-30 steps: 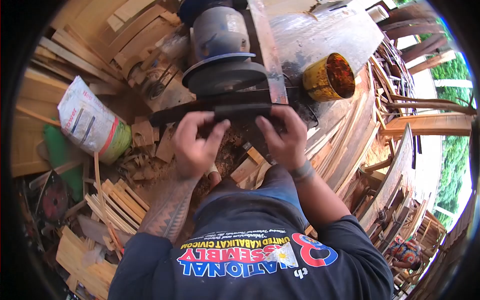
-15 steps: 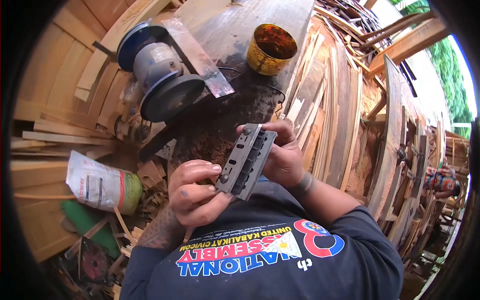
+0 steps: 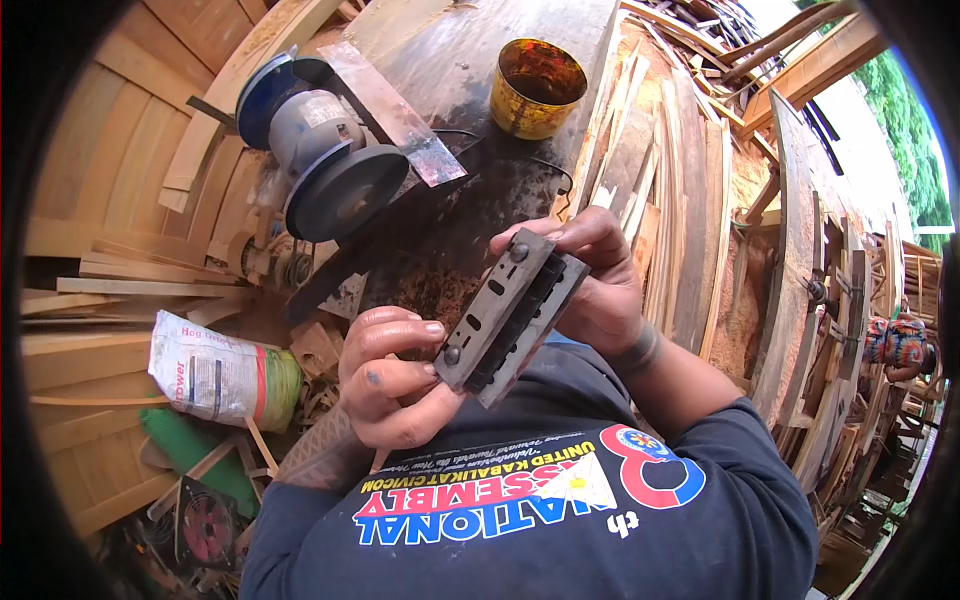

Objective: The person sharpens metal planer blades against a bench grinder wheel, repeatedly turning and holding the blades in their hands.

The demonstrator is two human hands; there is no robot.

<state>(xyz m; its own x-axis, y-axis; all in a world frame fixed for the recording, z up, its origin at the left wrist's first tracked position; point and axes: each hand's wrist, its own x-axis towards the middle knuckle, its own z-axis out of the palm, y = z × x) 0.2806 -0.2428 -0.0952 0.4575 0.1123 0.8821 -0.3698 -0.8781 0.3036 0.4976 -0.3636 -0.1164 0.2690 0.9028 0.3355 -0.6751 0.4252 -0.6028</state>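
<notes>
A grey metal block [image 3: 484,304] with long slots and two round bolt heads on its near face is held up in front of my shirt. A second plate runs alongside, with a dark notched gap between the two. My left hand [image 3: 395,380] pinches the lower left end, thumb and fingertips close to one bolt. The upper right end is gripped by my right hand [image 3: 605,285], its fingers wrapped behind and partly hidden. Beyond the hands stands a bench grinder [image 3: 312,130] with two large wheels, beside a flat metal strip [image 3: 400,120].
A stained yellow tub [image 3: 535,115] sits on the dark worktable [image 3: 450,40]. Long timber boards [image 3: 680,200] lie to the right. On the left are a white sack [image 3: 205,370], wood offcuts and wooden panels [image 3: 130,130]. Another person [image 3: 895,342] is at the far right.
The block's upper end has swung slightly right and towards the camera, along with my right hand. Both hands keep their hold. The view has shifted a little.
</notes>
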